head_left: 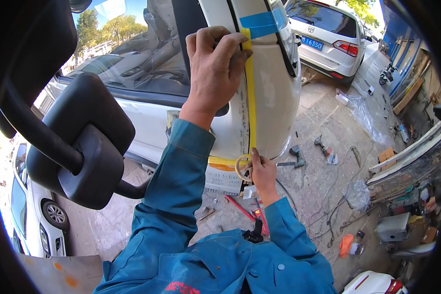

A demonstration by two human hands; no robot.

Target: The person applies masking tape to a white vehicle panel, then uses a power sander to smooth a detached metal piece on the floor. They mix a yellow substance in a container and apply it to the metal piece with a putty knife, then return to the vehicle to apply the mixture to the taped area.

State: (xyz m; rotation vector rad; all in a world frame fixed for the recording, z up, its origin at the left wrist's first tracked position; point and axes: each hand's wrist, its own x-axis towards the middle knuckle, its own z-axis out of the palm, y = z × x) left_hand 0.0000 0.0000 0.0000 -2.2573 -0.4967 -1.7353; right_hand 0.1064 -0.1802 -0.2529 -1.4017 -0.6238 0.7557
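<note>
A strip of yellow masking tape (251,98) runs down the edge of a white vehicle body panel (272,93). At its upper end my left hand (213,68) has curled fingers, with the thumb and fingertips closed at the strip. Lower down, my right hand (264,175) grips the tape roll (240,168), from which the strip stretches up. Another yellow strip (223,160) crosses the panel's lower part beside an orange lamp (221,167). Blue tape (258,24) covers part of the bodywork above my left hand. The fingertips of my right hand are partly hidden behind the roll.
A large black mirror (83,142) on a curved arm juts out at the left. A red jack-like tool (245,210) and power tools (297,156) lie on the ground. Parked white cars (328,46) stand around. Cables, plastic and scrap line the right side.
</note>
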